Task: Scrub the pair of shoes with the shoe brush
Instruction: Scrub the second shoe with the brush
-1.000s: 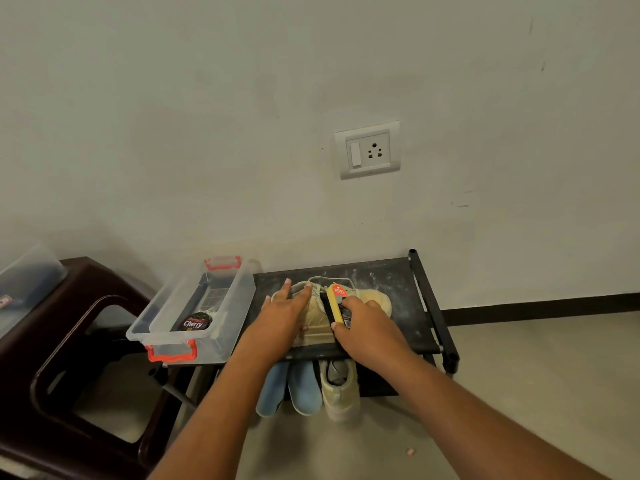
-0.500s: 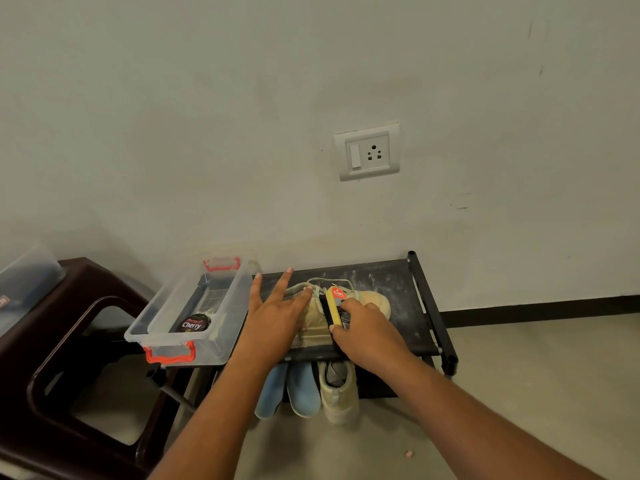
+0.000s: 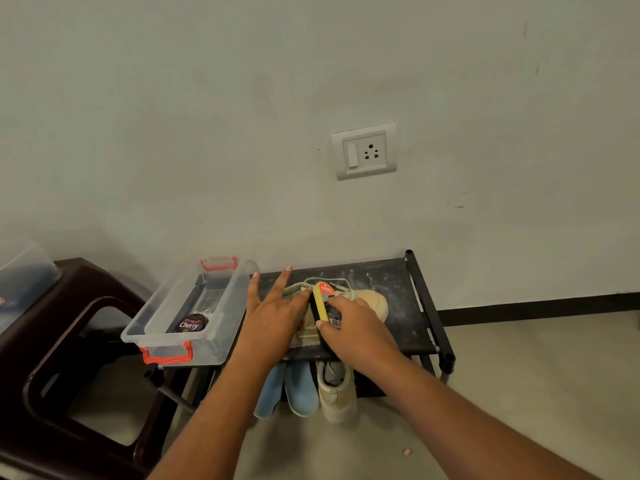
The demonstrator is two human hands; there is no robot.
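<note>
A cream shoe [image 3: 372, 303] lies on the dusty black top of a low shoe rack [image 3: 401, 323]. My right hand [image 3: 356, 332] grips a black and yellow shoe brush [image 3: 323, 303] and holds it against the shoe's upper. My left hand [image 3: 273, 313] rests flat on the heel end of the shoe, fingers straight and spread. Most of the shoe is hidden under both hands. A second cream shoe [image 3: 337, 393] stands on the rack's lower shelf.
A clear plastic box [image 3: 166, 323] with red handles sits at the rack's left end and holds a round tin of Cherry polish [image 3: 191, 323]. Two blue shoes [image 3: 294, 389] stand on the lower shelf. A dark brown plastic stool [image 3: 52, 341] stands left. The wall with a socket [image 3: 365, 154] is behind.
My left hand's fingers have lifted and spread toward the plastic box while its palm stays on the shoe. The right hand with the brush has barely shifted.
</note>
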